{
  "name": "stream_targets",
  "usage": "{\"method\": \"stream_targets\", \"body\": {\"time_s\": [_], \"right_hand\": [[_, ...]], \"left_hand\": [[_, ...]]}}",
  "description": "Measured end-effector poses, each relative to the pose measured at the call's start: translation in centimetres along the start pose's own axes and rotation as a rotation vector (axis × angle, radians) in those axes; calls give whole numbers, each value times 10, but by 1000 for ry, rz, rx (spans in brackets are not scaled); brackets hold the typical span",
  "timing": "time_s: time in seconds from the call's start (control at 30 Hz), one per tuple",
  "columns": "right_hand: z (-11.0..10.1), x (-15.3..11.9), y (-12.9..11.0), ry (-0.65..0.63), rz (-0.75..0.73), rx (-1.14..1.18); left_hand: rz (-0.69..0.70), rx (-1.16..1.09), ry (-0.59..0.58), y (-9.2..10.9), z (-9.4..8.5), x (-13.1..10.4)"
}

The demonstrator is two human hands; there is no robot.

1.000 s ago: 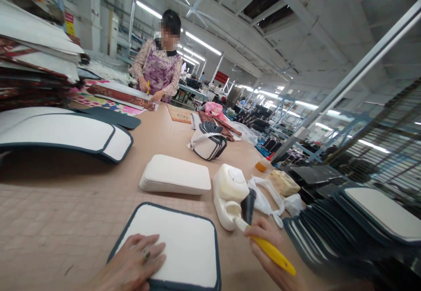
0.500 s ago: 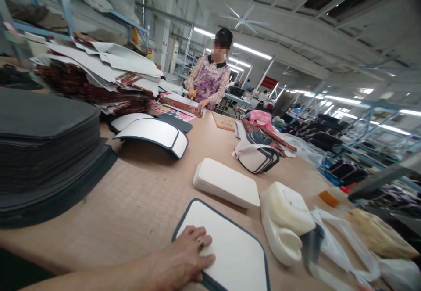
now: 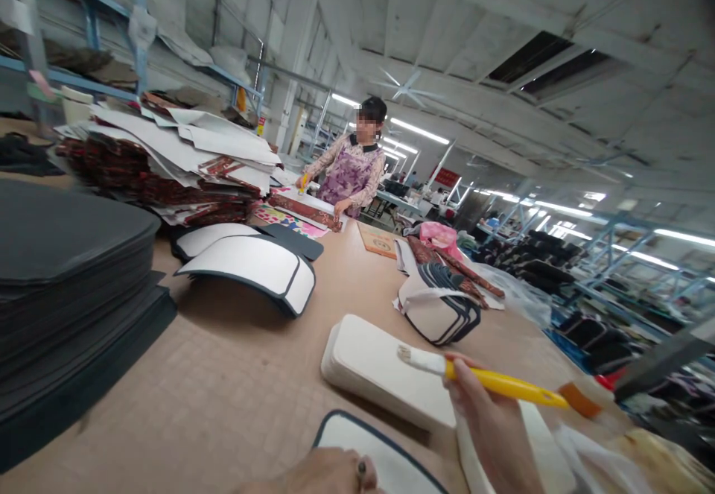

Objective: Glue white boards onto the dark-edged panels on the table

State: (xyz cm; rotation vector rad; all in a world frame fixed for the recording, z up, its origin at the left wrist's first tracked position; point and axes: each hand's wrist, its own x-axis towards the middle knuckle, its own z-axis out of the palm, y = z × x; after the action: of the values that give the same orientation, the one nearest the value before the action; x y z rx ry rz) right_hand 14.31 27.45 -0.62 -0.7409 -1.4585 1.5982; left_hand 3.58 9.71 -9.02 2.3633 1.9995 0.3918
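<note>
A paintbrush (image 3: pixel 491 384) with a yellow handle and pale, smeared bristles is in my right hand (image 3: pixel 488 423). Its bristle end is over the stack of white rounded boards (image 3: pixel 385 363). At the bottom edge, my left hand (image 3: pixel 335 470), wearing a ring, rests on a white panel with a dark border (image 3: pixel 385 442). Those fingers look laid over the panel, but the frame's edge cuts off part of the hand. Beneath my right hand stands a cut-open cream plastic jug (image 3: pixel 539 442), partly covered by the wrist.
A tall stack of dark sheets (image 3: pixel 72 248) fills the left side. Curved white panels (image 3: pixel 251 263) and bent dark-edged panels (image 3: pixel 439 311) lie farther back. Across the table (image 3: pixel 223 375), a person (image 3: pixel 357 159) works with a yellow-handled brush beside piled patterned fabric (image 3: pixel 167 173).
My right hand has come into view holding the paintbrush. The camera view has tilted up, so the table things sit lower. My left hand is still on the bordered panel.
</note>
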Motion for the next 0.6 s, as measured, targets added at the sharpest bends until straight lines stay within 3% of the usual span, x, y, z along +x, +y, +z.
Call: {"method": "stream_targets", "body": {"time_s": [0.1,0.17,0.23,0.33,0.6], "right_hand": [[20,34,2,-102,-52,-36],[31,56,6,-171,-116,-158],[40,77,14,-231,-154,-294],[53,102,33,-297,-147,-390],[84,120,73,-438,-187,-461]], "left_hand": [[-32,15,158,-26,-35,26],[-147,37,161,-46,-41,42],[-246,58,109,-64,-32,51],[-259,59,42,-81,-13,56],[-255,128,-28,-91,-5,65]]}}
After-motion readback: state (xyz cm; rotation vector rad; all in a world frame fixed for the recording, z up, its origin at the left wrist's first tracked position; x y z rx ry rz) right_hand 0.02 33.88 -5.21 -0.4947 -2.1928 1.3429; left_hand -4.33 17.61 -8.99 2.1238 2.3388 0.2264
